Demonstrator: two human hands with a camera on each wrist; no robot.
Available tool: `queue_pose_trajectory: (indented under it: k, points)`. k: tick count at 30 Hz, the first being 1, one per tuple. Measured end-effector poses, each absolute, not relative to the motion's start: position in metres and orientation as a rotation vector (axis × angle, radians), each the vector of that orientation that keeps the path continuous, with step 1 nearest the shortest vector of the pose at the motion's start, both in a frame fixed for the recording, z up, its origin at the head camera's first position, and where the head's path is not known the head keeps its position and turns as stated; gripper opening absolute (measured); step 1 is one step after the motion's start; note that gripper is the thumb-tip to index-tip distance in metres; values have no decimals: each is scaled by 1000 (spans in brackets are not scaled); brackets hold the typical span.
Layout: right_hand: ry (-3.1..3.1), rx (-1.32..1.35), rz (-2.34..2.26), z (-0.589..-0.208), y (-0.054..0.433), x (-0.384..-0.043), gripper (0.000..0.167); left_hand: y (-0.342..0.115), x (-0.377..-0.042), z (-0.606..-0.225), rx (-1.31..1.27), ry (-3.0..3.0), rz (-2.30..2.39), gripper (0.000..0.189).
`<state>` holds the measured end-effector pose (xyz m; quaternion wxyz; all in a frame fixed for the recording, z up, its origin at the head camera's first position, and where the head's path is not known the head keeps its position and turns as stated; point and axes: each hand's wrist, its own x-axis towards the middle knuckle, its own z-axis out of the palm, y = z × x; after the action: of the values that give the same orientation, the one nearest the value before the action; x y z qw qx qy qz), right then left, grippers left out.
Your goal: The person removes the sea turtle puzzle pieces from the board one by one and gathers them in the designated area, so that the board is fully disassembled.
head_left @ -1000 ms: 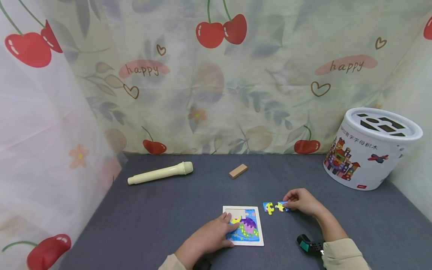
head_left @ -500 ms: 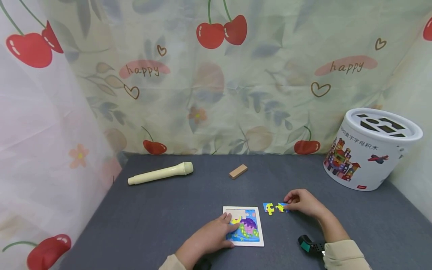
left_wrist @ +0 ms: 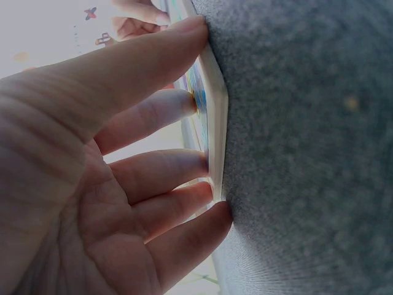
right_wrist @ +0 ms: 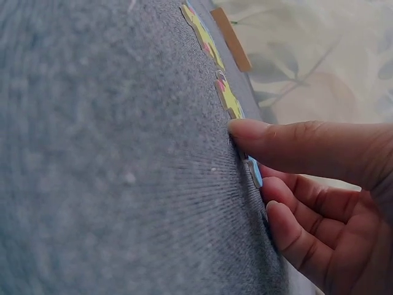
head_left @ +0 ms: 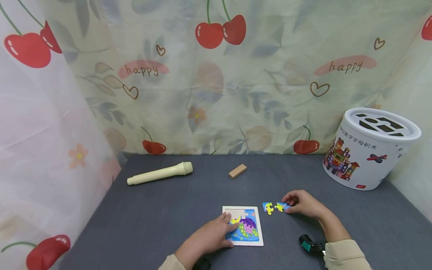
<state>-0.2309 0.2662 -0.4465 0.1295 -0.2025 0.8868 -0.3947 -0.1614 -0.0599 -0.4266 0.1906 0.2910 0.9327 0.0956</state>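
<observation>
A small white-framed jigsaw puzzle (head_left: 261, 228) lies on the table, its picture blue, purple and green, with bare board showing at the upper left. My left hand (head_left: 216, 233) rests on its left side, fingers spread; in the left wrist view the thumb and fingertips touch the frame (left_wrist: 217, 117). To the right of the puzzle, my right hand (head_left: 305, 203) pinches a blue and yellow puzzle piece (head_left: 281, 206) between thumb and forefinger, flat at the tabletop. A second puzzle piece (head_left: 268, 207) lies just left of it, with a narrow gap between them.
A cream toy microphone (head_left: 160, 174) lies at the back left, and a wooden block (head_left: 237, 171) at the back middle. At the right stands a white toy bucket (head_left: 368, 157) with shaped holes in its lid. A patterned curtain (head_left: 236, 112) closes off the back.
My right thumb has shifted slightly towards the near right edge of the puzzle piece, so more of it shows. The left hand and puzzle have stayed still.
</observation>
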Motion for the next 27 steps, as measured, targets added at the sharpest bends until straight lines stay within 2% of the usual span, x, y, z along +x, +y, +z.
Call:
queue_pose_trajectory:
  k: [10, 15, 19, 27]
  points:
    - [2558, -720, -1211, -450, 271, -232, 28, -60, -161, -427, 819, 2628, 268, 53]
    - [2597, -601, -1157, -445, 268, -232, 32, -61, -161, -428, 829, 2629, 273, 53]
    - [2641, -523, -1132, -440, 262, -229, 29, -60, -162, -429, 827, 2635, 267, 53]
    - [2666, -584, -1096, -436, 237, -230, 27, -60, -162, -428, 799, 2639, 268, 53]
